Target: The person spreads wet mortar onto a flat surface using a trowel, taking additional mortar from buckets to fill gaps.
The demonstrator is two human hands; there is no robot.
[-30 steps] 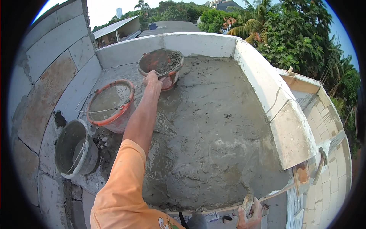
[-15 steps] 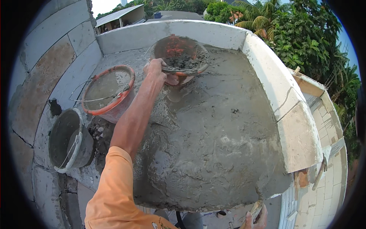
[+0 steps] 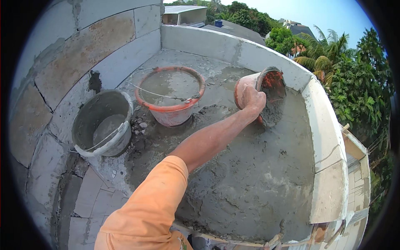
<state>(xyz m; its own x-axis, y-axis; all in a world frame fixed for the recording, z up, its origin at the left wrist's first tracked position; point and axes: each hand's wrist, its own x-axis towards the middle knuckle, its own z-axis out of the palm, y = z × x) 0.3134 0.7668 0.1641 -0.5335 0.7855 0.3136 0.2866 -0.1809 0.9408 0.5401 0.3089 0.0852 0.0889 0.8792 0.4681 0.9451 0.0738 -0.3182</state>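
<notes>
My left hand (image 3: 255, 100) is closed on the rim of a mortar-caked orange bucket (image 3: 273, 81). The bucket tips over sideways at the far right, its mouth turned right and down. Grey mortar inside it slides toward the wet mortar layer (image 3: 250, 166) below. My left arm, in an orange sleeve, stretches across the slab. At the lower edge, my right hand (image 3: 267, 246) is mostly cut off, beside a pale piece of wood (image 3: 275, 239) that it seems to hold.
An orange-rimmed bucket (image 3: 171, 111) filled with grey, watery mix stands left of centre. Beside it is a grey bucket (image 3: 124, 139) with a little mix inside. A block wall (image 3: 83, 62) rises on the left; low parapets (image 3: 327, 125) border the far and right sides, with trees beyond.
My left hand has carried the bucket rightward and tipped it from nearly upright onto its side. The view has swung left, and my right hand has mostly left the picture.
</notes>
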